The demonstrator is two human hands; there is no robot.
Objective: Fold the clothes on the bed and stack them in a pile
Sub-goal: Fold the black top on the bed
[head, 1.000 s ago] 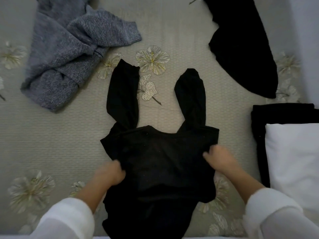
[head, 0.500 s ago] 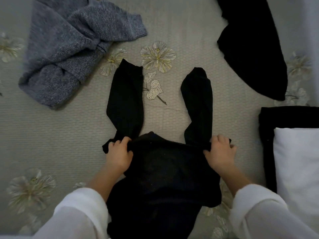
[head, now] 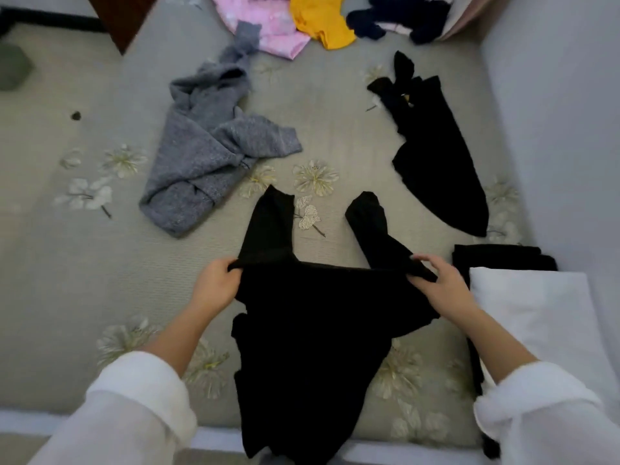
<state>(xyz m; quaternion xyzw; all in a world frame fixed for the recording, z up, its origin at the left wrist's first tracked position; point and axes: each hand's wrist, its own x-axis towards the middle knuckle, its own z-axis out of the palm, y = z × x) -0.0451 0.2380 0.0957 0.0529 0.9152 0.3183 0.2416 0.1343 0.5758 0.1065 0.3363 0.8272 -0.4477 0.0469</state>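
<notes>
Now the black long-sleeved fabric top (head: 318,317) lies lengthwise away from the person on the grey flowered bed (head: 84,263), left hand (head: 214,285) and right hand (head: 443,286) each pinching one end of its crosswise fold, equally near.

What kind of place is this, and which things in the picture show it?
Probably a bedroom. A bed with a flower-print cover fills the view, loose clothes such as a grey sweater lie on it, and a plain wall stands close beside it.
</notes>
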